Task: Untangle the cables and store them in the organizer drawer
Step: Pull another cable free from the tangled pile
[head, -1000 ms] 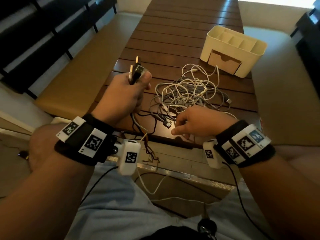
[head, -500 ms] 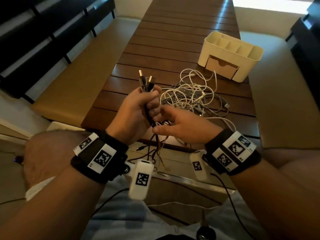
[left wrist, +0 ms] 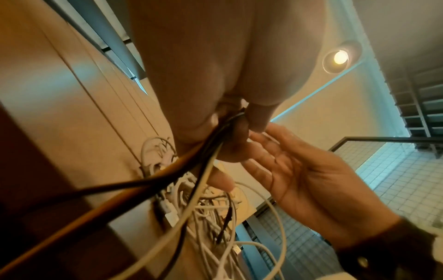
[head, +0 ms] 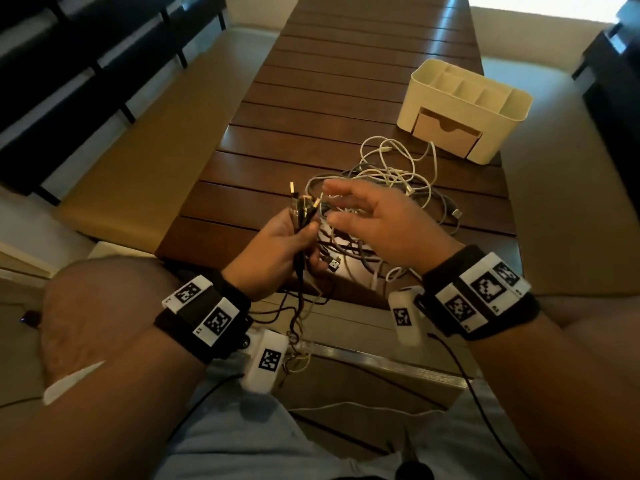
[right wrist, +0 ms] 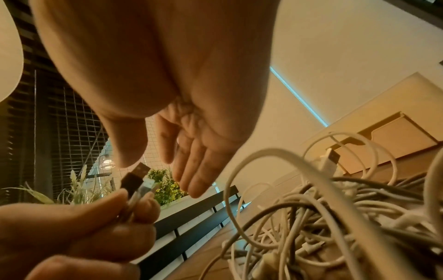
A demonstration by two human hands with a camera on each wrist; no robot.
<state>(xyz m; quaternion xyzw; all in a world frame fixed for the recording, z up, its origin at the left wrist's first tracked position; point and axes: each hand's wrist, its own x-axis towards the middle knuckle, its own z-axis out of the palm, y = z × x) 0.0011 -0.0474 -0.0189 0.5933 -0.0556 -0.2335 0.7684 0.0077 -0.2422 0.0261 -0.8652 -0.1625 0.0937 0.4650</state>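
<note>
My left hand (head: 287,240) grips a bunch of cable ends (head: 302,211) near their USB plugs, which stick up above the fist; the cables (left wrist: 167,180) trail down past the table edge. In the right wrist view the plugs (right wrist: 138,179) show above my left fingers. My right hand (head: 363,216) hovers just right of the plugs with fingers spread and straight, holding nothing. A tangle of white and grey cables (head: 391,188) lies on the wooden table behind both hands. The cream organizer (head: 464,105) stands at the back right, its tan drawer (head: 446,131) closed.
The slatted brown table (head: 329,98) runs away from me, with tan benches (head: 145,150) on either side. Dark and white cables hang off the near table edge (head: 301,317) toward my lap. A black railing (head: 86,64) runs along the left.
My right hand let go of the cables under the left fist and rose with fingers spread beside the plugs. The left hand moved right, keeping its grip on the bunch.
</note>
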